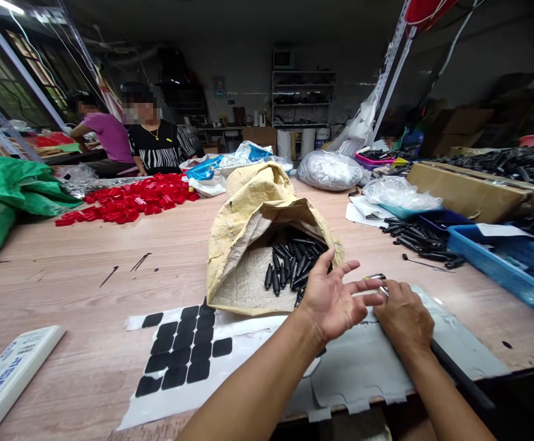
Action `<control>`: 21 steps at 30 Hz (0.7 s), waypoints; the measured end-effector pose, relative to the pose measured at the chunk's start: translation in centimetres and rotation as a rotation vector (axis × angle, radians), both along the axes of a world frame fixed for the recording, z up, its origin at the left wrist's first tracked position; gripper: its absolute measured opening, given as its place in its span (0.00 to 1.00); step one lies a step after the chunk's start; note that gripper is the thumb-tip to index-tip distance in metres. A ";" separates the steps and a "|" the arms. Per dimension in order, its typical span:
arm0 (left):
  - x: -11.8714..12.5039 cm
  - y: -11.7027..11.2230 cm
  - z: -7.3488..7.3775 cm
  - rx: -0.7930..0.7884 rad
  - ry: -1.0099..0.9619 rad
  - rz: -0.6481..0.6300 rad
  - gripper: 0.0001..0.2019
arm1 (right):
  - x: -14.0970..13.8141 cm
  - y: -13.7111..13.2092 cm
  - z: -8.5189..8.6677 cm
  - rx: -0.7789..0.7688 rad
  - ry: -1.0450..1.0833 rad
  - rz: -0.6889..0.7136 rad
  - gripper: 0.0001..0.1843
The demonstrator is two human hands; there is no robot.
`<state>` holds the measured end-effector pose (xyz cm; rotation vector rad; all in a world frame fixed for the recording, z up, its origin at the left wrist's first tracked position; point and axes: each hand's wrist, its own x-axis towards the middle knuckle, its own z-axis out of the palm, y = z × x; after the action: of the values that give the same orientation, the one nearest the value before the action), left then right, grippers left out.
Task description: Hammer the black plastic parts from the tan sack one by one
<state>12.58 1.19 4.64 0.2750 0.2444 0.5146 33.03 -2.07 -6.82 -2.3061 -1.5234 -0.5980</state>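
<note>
My left hand is palm up with its fingers spread and nothing resting on it, just in front of the sack's mouth. Its fingertips reach toward my right hand, whose fingers are curled round a long black rod. A shiny metal piece shows at the fingers; whether it belongs to the rod I cannot tell. The yellow woven sack lies with its mouth toward me, and many black handle-like parts are inside. Under my hands lies a grey sheet.
Black rounded-square pads sit on white backing paper. A white device is at left, red pieces and a green bag beyond. At right are a blue basket and black parts. Two people sit across the table.
</note>
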 end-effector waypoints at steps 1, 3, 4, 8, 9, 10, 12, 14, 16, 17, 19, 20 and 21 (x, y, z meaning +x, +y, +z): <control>-0.2 0.2 -0.3 -0.006 0.007 0.008 0.27 | 0.0 0.0 -0.1 0.006 0.002 0.001 0.12; -1.0 1.2 -0.5 -0.015 0.031 0.062 0.27 | 0.1 0.1 -0.2 0.029 0.006 -0.001 0.12; -1.5 1.9 -0.6 -0.015 0.056 0.107 0.26 | 0.2 0.1 -0.3 0.038 0.009 -0.001 0.11; -3.9 5.1 0.1 -0.021 0.226 0.331 0.17 | 0.2 0.2 -0.4 0.049 0.025 -0.006 0.11; -4.4 5.8 0.3 -0.031 0.254 0.362 0.16 | 0.2 0.2 -0.4 0.044 0.028 -0.006 0.11; -4.8 6.2 0.5 -0.037 0.265 0.373 0.15 | 0.2 0.2 -0.3 0.039 0.029 -0.006 0.11; -5.1 6.6 0.8 -0.026 0.240 0.343 0.15 | 0.2 0.2 -0.3 0.032 0.027 -0.002 0.11; -5.1 6.4 0.9 0.004 0.195 0.280 0.16 | 0.2 0.2 -0.3 0.040 0.023 0.002 0.11; -4.9 6.1 0.7 0.015 0.174 0.232 0.16 | 0.2 0.2 -0.3 0.052 0.019 0.002 0.11; -4.9 6.0 0.5 0.010 0.172 0.222 0.16 | 0.2 0.2 -0.3 0.056 0.018 0.002 0.11; -5.2 5.9 0.1 -0.011 0.180 0.236 0.16 | 0.1 0.1 -0.3 0.056 0.018 -0.001 0.10; -5.5 6.0 -0.1 -0.024 0.186 0.256 0.16 | 0.1 0.1 -0.3 0.055 0.019 -0.002 0.10; -5.9 6.1 -0.3 -0.037 0.192 0.279 0.16 | 0.1 0.1 -0.3 0.053 0.018 0.000 0.10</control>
<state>6.67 7.26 4.33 0.2560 0.4824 0.7602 33.13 -1.93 -7.12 -2.2660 -1.4813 -0.6090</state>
